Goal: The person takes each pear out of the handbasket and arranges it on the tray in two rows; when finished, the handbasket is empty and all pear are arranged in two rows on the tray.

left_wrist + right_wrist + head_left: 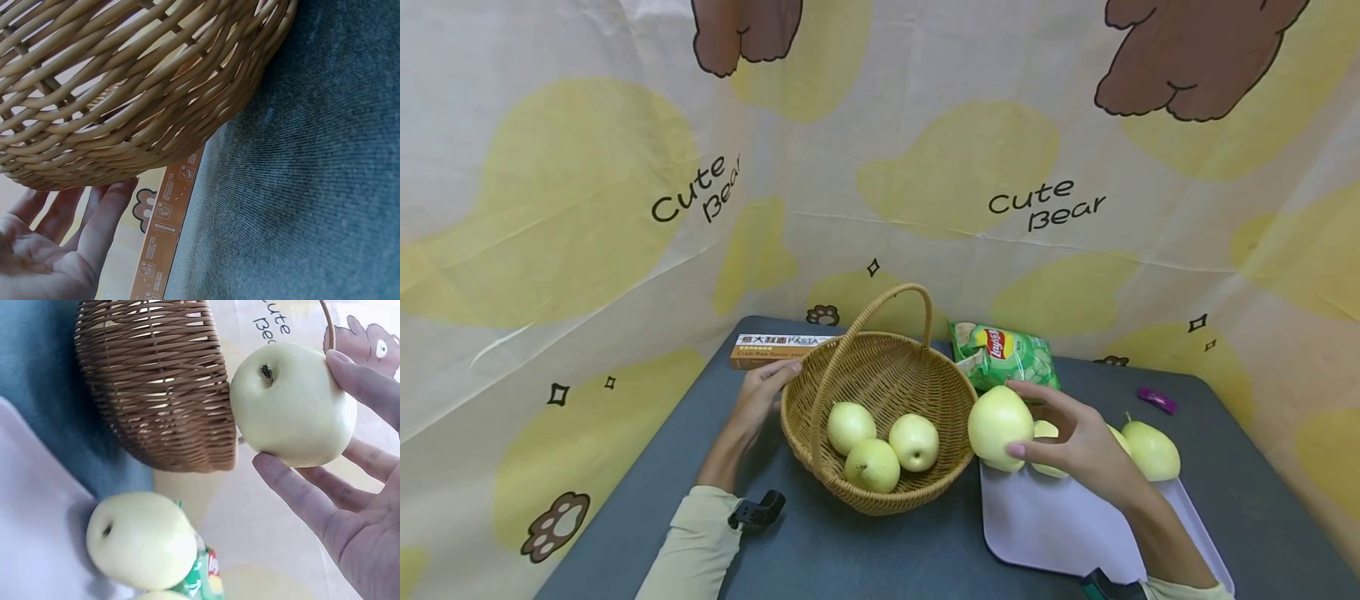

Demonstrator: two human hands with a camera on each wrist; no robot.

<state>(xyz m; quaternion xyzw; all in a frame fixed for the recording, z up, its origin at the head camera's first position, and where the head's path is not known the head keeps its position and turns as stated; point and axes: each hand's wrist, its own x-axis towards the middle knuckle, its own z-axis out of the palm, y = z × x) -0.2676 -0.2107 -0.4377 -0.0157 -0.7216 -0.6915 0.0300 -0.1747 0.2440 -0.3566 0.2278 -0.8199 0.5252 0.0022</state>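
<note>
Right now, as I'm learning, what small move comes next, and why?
Probably shift the right hand left and lower its pear into the basket: the pear is held beside the basket, three pears already lie inside, and the left hand touches the basket's side.

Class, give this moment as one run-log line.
left hand: touches wicker basket; right hand: grips pale fruit; in basket: three fruits; on tray: more fruit
</note>
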